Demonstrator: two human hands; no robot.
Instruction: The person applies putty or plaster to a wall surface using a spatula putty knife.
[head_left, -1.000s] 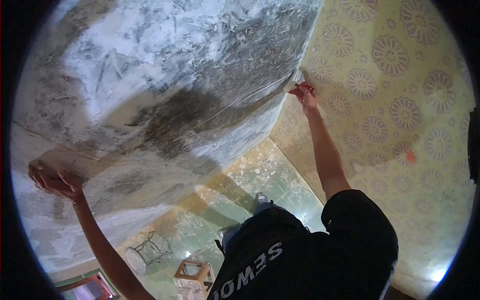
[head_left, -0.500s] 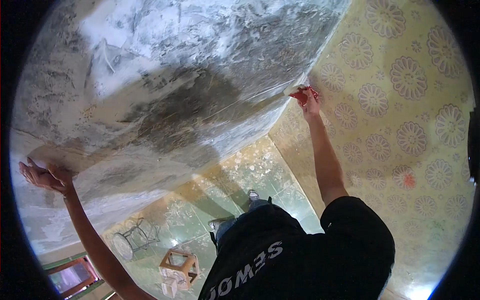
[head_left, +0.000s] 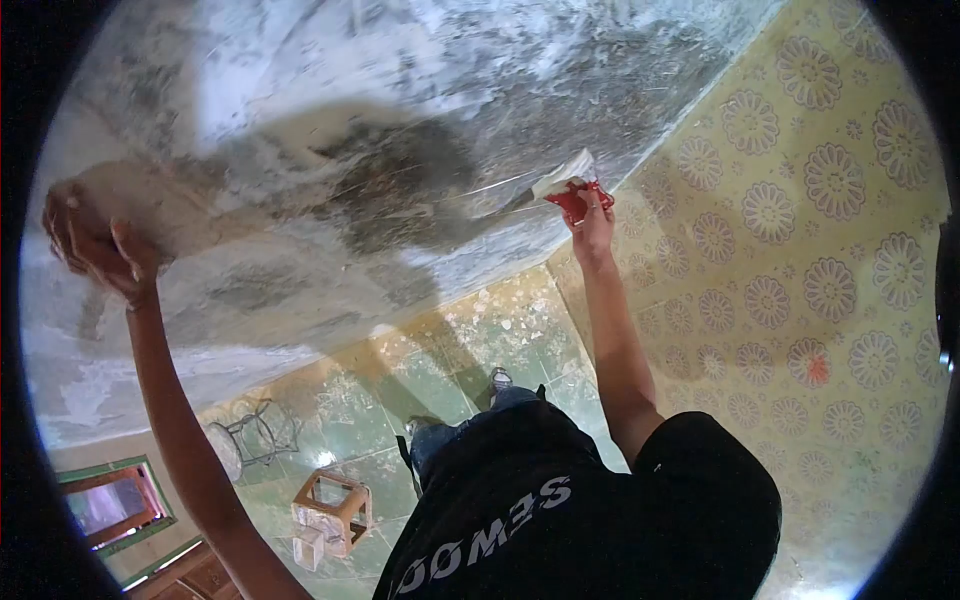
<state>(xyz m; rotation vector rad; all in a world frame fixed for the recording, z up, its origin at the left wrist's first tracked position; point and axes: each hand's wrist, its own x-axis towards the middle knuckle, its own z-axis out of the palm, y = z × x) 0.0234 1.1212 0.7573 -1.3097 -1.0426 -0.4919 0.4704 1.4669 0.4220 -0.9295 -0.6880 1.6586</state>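
My right hand [head_left: 594, 232] is closed around a red scraper [head_left: 578, 198] with a wide pale blade. The blade is at the rough grey, patchy wall [head_left: 400, 60], a little left of the corner with the patterned wall. My left hand [head_left: 105, 245] holds nothing; its fingers are spread against or very near the grey wall on the far left, with a shadow around them.
A yellow wall with flower patterns [head_left: 770, 210] stands at the right. Below, the green tiled floor [head_left: 380, 480] carries pale debris, a wooden stool [head_left: 333, 512], a small whitish box [head_left: 308, 549] and a metal-framed stool [head_left: 255, 435]. A framed opening [head_left: 115, 505] shows at lower left.
The scraper in my right hand has come away from the corner, leftward over the grey wall, and its blade shows more. My left hand has moved up along the wall. The view has shifted slightly.
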